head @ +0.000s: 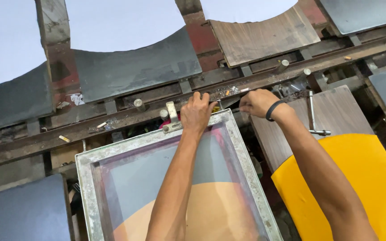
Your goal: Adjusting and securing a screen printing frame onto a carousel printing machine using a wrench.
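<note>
A screen-printing frame (86,178) with a grey metal border and a mesh stained pink, grey and orange lies below me. My left hand (196,112) grips the frame's far edge, right beside a small metal clamp (172,119). My right hand (258,102), with a black band on the wrist, is closed at the frame's far right corner against the long rusty rail (126,117). What its fingers pinch is hidden.
A yellow fabric piece (376,178) lies on a wooden pallet (336,109) to the right, with a metal T-handle tool (312,120) on the wood. Dark and wooden pallets (135,69) stand beyond the rail. Another dark pallet (21,209) is at the lower left.
</note>
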